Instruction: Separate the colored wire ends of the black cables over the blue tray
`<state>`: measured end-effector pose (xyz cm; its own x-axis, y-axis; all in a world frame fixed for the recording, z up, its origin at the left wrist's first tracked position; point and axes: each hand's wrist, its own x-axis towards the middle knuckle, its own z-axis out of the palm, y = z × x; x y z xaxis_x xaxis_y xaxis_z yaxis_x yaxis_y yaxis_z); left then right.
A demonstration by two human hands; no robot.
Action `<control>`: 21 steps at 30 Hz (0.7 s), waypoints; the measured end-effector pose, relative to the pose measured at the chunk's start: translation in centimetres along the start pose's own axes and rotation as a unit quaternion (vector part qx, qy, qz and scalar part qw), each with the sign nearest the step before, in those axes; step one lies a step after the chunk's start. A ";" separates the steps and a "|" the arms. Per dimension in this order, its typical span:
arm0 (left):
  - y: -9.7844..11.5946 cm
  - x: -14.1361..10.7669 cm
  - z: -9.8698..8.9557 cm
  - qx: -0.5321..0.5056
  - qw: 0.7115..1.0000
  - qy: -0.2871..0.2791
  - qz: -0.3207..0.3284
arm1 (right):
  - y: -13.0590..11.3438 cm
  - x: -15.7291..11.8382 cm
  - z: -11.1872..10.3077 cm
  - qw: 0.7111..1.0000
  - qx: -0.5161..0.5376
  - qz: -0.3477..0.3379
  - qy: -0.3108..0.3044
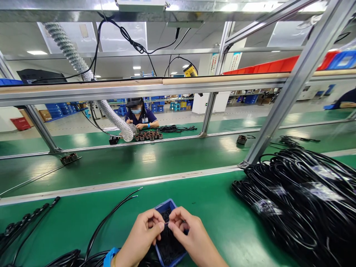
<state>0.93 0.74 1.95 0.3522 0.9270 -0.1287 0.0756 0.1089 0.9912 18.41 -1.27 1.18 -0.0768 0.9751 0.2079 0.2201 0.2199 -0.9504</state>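
My left hand [148, 229] and my right hand [185, 230] meet over a small blue bin [170, 202]. Thumb and forefinger of each are pinched together, with a tiny thin piece [166, 223] between the two hands, too small to name. Many small black pieces [168, 243] fill the bin; their kind cannot be made out. A blue band circles my left wrist. To the left of that hand, a black cable [107, 218] with bare, split wire ends lies on the green table [211, 200].
Bundled black cables [300, 200] are heaped at right. More black cables [30, 218] lie at left. Past the metal frame [289, 89], copper-wound parts [69, 158] stand on the green surface. A person [141, 116] sits opposite, near a flexible duct [111, 115].
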 end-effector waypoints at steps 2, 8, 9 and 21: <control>-0.1 0.1 -0.1 -0.012 1.000 0.000 0.001 | -0.1 0.1 0.0 0.999 0.026 0.009 0.035; 0.3 -0.2 -0.1 -0.027 1.000 -0.009 -0.013 | 0.1 0.1 0.3 0.988 0.065 -0.013 0.141; 0.5 -0.3 0.0 -0.025 1.000 -0.009 -0.015 | 0.1 0.1 0.5 0.987 0.060 -0.019 0.148; 0.2 -0.3 -0.1 -0.060 0.998 -0.008 -0.010 | 1.2 -0.1 0.9 0.990 -0.052 -0.084 0.098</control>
<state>0.77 0.50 2.20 0.3664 0.9185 -0.1489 -0.0280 0.1708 0.9849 17.77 -1.11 -0.17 0.0669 0.9092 0.4110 0.3196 0.3707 -0.8720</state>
